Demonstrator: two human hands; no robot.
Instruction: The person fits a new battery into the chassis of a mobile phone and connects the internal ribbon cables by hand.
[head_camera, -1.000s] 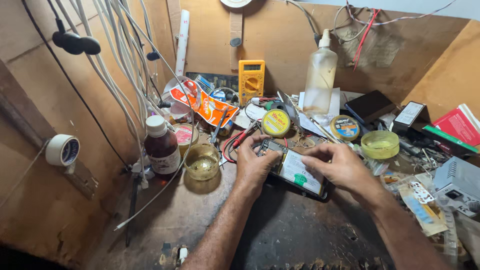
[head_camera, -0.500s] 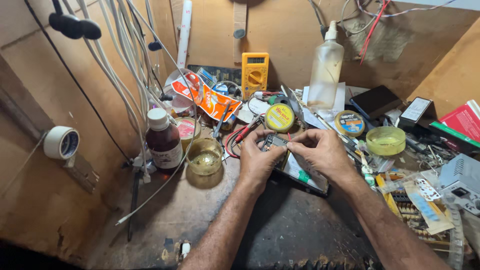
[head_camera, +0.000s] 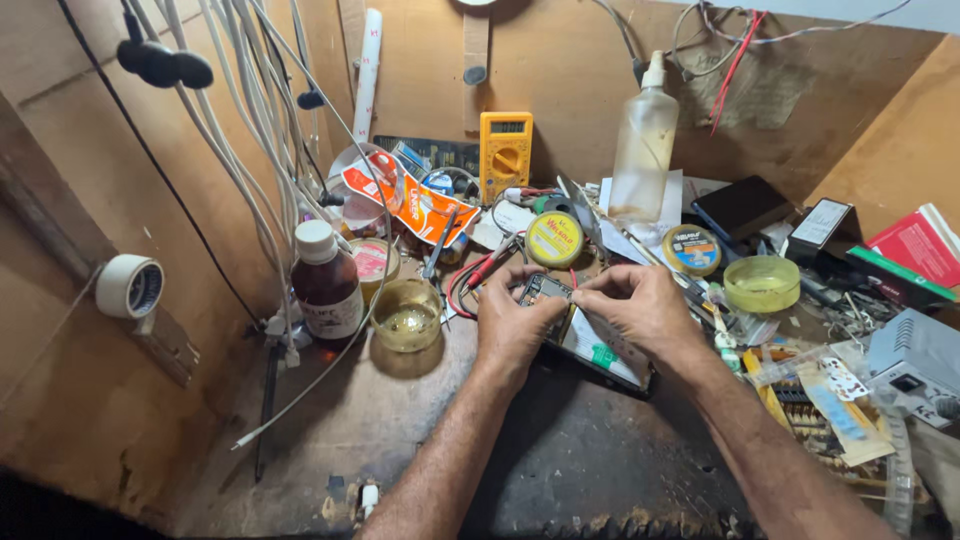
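Opened phone (head_camera: 585, 335) on the table (head_camera: 420, 430): left hand (head_camera: 515, 325) steadies its exposed board, right hand (head_camera: 640, 310) pinches a small part there; back cover off, work unfinished.

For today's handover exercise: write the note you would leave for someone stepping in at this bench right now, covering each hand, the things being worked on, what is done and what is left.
Left hand: grip closed on the upper left edge of the opened phone, steadying it.
Right hand: fingertips pinched at the top of the phone's exposed circuit board; what they pinch is too small to tell.
The phone lies flat on the dark workbench, back cover off.
Nearby: red probe leads, yellow solder tin, yellow multimeter.
Done: phone opened.
Left: work on the board, then closing up.
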